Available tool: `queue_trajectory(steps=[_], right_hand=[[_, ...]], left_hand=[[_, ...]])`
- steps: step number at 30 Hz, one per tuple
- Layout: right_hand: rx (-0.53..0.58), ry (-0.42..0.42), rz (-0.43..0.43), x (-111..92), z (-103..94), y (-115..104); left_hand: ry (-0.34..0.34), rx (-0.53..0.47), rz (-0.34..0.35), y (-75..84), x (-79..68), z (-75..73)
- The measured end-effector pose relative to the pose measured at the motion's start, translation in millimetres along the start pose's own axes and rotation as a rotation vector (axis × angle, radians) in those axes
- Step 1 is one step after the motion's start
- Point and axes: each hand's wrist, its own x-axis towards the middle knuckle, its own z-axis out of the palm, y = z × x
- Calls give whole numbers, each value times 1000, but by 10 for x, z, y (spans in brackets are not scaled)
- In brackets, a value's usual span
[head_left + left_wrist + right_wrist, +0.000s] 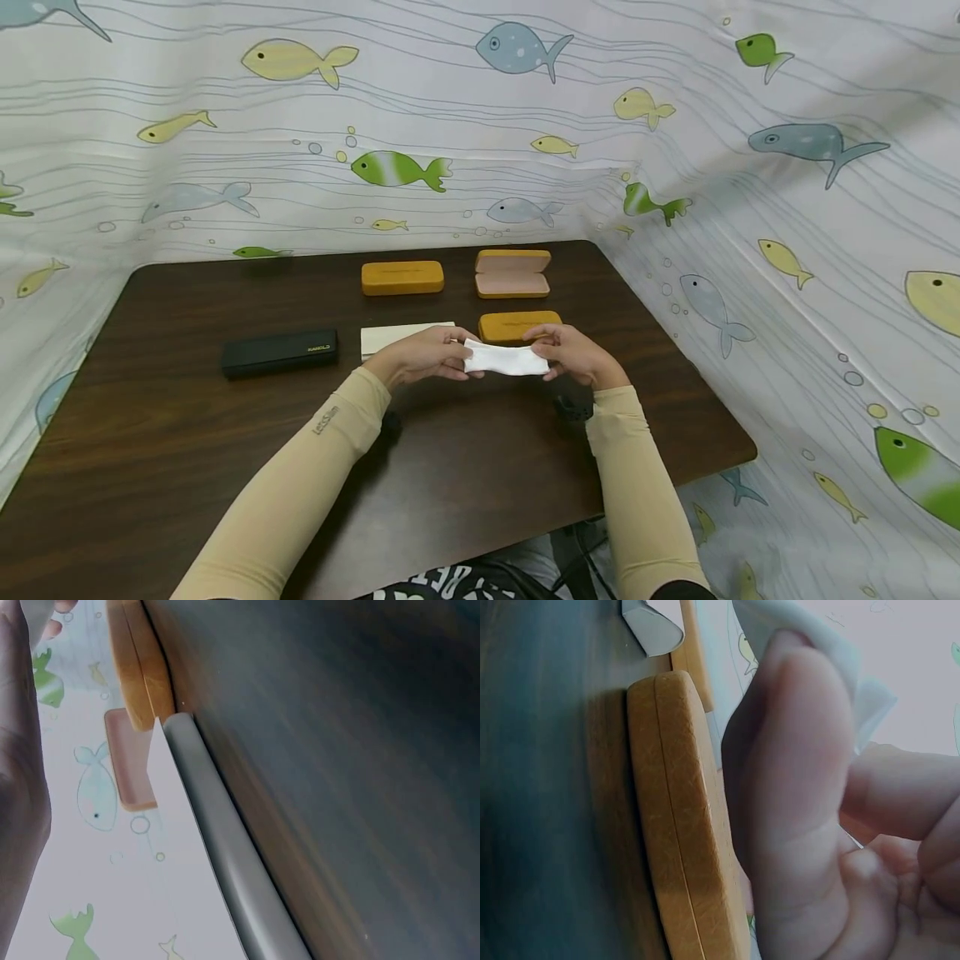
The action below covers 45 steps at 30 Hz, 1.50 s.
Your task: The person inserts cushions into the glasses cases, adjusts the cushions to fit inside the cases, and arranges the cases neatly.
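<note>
A folded white cloth [506,358] is stretched in the air between the two hands. My left hand [426,357] pinches its left end, and my right hand [579,353] pinches its right end. Just beyond the right hand lies a closed mustard-yellow case [517,326], also seen beside the right thumb in the right wrist view. Behind the left hand is a pale cream flat item [405,334]; the left wrist view shows its white panel [191,847] with a grey rounded edge. In that view only part of the left hand [21,772] appears.
Toward the back of the dark wooden table [187,467] are another closed mustard case [402,278] and an open one [513,274] with a pinkish lining. A long black case [281,353] with gold lettering lies at the left. A fish-print curtain [450,108] surrounds the table.
</note>
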Motion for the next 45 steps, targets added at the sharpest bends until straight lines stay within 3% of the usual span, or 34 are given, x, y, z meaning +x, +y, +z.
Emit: queue_trajectory(steps=[19,31,45], right_hand=[[14,-62,-15,232,-40,-118],[1,-63,16,340,-6,-169],[28,-79,-4,473,2,-337]], left_hand=[[53,-25,-24,142,-12,-121],[106,-65,-21,78,-52,-190],[123,-81,3,119,-74,-266]])
